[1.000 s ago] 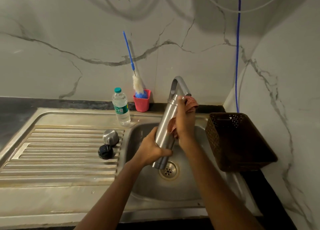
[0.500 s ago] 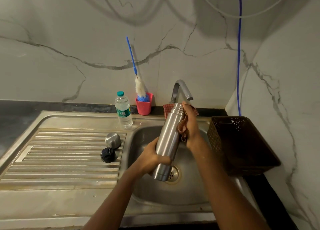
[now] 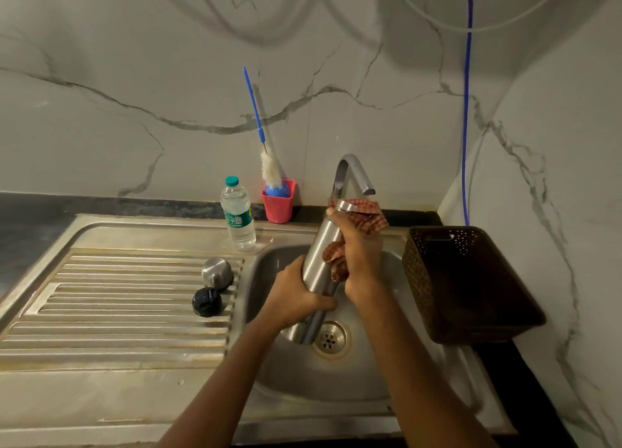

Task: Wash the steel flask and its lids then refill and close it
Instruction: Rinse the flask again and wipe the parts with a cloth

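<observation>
2 lids [image 3: 212, 287] left of sink [image 3: 353, 380]

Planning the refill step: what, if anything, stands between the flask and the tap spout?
Nothing visible. The flask tilts over the basin, its mouth just below the tap spout; only the checked cloth in the right hand drapes there.

The left hand [image 3: 296, 296] grips the lower part of the steel flask [image 3: 318, 272], which tilts over the sink [image 3: 336, 380] with its open mouth up under the tap [image 3: 350, 174]. The right hand [image 3: 361, 259] presses a red checked cloth [image 3: 367, 220] against the flask's upper side. Left of the left hand, a steel lid [image 3: 217, 272] and a black lid [image 3: 206, 301] sit just beside each other on the ribbed drainboard [image 3: 117, 306]. Right of the right hand stands a brown basket [image 3: 471, 286]. Beyond the hands are a water bottle [image 3: 237, 213] and a pink cup [image 3: 278, 205] holding a bottle brush [image 3: 269, 168].
</observation>
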